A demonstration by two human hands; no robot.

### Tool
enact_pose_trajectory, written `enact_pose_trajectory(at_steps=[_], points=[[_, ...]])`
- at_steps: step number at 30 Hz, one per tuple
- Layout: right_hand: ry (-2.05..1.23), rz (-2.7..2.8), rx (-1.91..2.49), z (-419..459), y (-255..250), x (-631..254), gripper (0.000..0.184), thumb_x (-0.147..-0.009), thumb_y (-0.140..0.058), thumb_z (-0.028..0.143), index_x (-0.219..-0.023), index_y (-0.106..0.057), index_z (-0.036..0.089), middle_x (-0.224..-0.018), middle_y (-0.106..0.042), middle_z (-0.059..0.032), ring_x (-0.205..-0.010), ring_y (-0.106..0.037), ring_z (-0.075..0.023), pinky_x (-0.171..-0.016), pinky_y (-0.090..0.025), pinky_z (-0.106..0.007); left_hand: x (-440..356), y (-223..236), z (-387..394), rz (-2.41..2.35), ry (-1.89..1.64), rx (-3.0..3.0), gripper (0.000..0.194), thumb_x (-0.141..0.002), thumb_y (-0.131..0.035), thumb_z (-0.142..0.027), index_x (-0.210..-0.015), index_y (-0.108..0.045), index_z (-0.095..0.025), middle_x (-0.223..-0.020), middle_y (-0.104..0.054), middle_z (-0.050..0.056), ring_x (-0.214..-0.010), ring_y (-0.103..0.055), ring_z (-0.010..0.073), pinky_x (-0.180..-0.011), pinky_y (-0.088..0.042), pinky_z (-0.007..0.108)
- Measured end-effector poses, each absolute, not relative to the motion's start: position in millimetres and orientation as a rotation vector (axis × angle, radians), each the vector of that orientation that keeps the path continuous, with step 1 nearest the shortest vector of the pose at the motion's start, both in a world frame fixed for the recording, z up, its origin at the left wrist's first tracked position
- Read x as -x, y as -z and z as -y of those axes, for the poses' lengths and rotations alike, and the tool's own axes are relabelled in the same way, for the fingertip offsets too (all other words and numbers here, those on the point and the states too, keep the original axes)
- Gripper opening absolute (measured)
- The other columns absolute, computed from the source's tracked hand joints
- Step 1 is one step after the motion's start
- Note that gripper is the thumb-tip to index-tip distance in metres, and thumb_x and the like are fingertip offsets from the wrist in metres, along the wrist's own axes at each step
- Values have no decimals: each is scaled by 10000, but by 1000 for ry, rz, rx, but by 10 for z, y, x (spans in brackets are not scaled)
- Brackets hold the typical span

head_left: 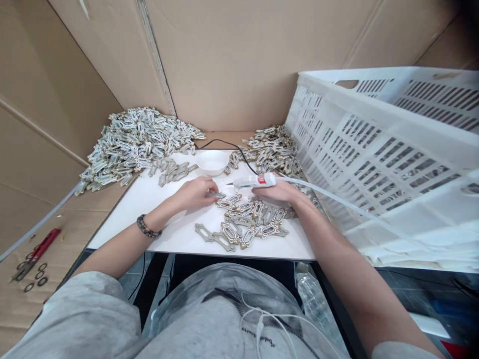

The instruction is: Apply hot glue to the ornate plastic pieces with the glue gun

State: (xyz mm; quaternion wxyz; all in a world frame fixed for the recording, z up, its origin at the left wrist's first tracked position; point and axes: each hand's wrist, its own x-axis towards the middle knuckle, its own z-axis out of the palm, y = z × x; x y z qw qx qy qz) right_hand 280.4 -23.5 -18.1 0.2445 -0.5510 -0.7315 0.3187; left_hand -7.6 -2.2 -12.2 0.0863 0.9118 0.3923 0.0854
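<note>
The left hand (197, 193)'s fingertips are together, pinching a small grey frame (215, 195) just on the wearer's side of the bowl (212, 163); the fingers hide much of their hold. The right hand (280, 191), to the right of the bowl, has its fingers closed around a white dispenser (245, 181), though its body covers part of the grip. The nozzle points left, near the frame and apart from it.

The frame looks light, thin and stiff, probably metal. It should not bend easily, but the smooth face may slip, and the narrow sides around the opening look like its weakest part. An ornate end or the outer edge seems the best place to hold, leaving the face uncovered. The dispenser looks light too; its barrel is the natural hold, and its hose (325, 189), trailing right away from the bowl, may tug.

Loose frames (247, 236), some with white patterned faces, lie overlapping on the wearer's side of the bowl and to its right. Beyond it to the left rises a big heap (136, 142); a smaller pile (275, 149) lies to its right, beside the crate (337, 129).
</note>
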Motion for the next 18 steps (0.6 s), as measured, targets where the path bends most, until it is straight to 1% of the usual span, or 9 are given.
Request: enact_pose_trajectory(at_steps=[3, 6, 11, 18], points=[[-892, 1989, 1511, 242, 180, -2804, 160, -678, -629, 316, -619, -528, 207, -618, -551, 32, -593, -486, -128, -549, -363, -278, 60, 152, 18, -1216, -334, -2772, 165, -869, -585, -307, -961, -664, -194, -1050, -676, 86, -995, -599, 237, -769, -477, 332], [-917, 1988, 1513, 249, 174, -2803, 159, -676, -630, 315, -615, -530, 209, -610, -558, 33, -584, -489, -127, -549, -363, -278, 47, 179, 1, -1255, -388, -2790, 155, -878, -570, -282, -961, -645, -174, -1043, -686, 101, -988, -598, 248, -797, -489, 357], [-878, 2024, 1506, 233, 189, -2815, 175, -670, -643, 330, -621, -521, 215, -615, -563, 39, -581, -487, -125, -556, -369, -279, 41, 219, -25, -1191, -447, -2823, 145, -884, -567, -254, -982, -639, -174, -1033, -688, 98, -966, -604, 236, -837, -489, 368], [-857, 2060, 1501, 218, 205, -2815, 195, -671, -645, 356, -623, -514, 220, -621, -558, 42, -598, -487, -130, -572, -375, -278, 2, 236, 8, -1086, -473, -2875, 140, -861, -592, -231, -984, -631, -177, -990, -680, 84, -940, -601, 228, -822, -482, 345]])
